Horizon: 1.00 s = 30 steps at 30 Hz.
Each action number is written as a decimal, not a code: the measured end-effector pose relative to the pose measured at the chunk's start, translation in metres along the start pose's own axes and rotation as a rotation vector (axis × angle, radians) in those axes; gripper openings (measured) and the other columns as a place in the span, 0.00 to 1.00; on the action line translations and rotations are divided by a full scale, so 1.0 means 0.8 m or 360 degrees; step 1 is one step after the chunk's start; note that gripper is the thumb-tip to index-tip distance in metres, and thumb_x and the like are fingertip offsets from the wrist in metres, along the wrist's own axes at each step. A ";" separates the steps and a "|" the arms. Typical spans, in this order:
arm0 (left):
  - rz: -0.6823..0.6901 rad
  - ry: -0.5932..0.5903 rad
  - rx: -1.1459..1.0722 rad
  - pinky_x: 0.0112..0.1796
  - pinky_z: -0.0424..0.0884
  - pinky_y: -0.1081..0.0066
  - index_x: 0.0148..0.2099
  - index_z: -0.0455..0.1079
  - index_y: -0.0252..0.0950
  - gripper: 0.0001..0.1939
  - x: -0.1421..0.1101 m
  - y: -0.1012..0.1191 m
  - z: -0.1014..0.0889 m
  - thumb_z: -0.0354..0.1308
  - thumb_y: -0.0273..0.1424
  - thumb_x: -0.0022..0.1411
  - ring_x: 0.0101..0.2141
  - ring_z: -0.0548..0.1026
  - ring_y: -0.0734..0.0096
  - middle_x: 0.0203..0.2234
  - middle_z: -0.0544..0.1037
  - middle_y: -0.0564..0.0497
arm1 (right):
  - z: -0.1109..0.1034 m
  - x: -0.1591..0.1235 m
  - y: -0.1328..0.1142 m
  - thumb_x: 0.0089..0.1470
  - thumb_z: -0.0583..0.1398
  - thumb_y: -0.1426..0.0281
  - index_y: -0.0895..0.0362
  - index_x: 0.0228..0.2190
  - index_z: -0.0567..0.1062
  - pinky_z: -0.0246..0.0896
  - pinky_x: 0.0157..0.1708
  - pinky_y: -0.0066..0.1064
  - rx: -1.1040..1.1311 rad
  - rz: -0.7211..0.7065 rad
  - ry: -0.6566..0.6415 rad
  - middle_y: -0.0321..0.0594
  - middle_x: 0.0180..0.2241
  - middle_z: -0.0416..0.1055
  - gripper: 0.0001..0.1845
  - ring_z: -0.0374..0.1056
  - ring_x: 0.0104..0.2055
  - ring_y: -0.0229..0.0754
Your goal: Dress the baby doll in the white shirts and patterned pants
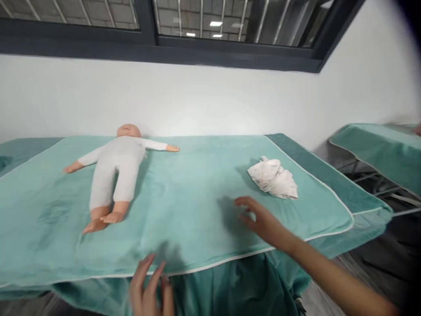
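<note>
A baby doll (120, 162) with a white cloth body and bare hands and feet lies on its back at the left of a green blanket (190, 188). On the right of the blanket rests a crumpled white cloth (273, 178) with a faint print. My right hand (259, 219) hovers over the blanket just in front of that cloth, fingers bent and apart, holding nothing. Low in the picture, my left hand (151, 287) is at the front edge of the blanket, its fingers spread and nothing in them. Part of the left hand is cut off by the frame.
The blanket lies over a darker green cover (329, 180) that hangs down at the front. A white wall (197, 96) with a dark-framed barred window (213, 52) stands behind. Another green-covered bed (378, 145) on a metal frame is at the far right.
</note>
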<state>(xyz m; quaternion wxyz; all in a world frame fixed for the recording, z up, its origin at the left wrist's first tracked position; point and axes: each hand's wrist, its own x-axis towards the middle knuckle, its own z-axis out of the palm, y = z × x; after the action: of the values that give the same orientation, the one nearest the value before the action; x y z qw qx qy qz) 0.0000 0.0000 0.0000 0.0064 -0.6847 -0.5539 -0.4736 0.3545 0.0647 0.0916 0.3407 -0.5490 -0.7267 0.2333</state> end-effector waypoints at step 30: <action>-0.1030 -0.0373 -0.2518 0.58 0.67 0.63 0.62 0.67 0.43 0.31 0.265 0.169 0.287 0.67 0.39 0.58 0.60 0.70 0.57 0.60 0.73 0.46 | -0.066 0.176 0.021 0.59 0.56 0.47 0.55 0.28 0.66 0.53 0.34 0.31 0.0473 0.0324 0.0352 0.32 0.28 0.60 0.23 0.57 0.32 0.38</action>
<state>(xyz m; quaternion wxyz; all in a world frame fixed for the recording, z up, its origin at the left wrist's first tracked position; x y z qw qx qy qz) 0.2373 0.2298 0.0817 -0.6650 -0.3408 -0.2261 -0.6249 0.3817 0.2023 0.1484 0.4702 -0.5856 -0.5833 0.3094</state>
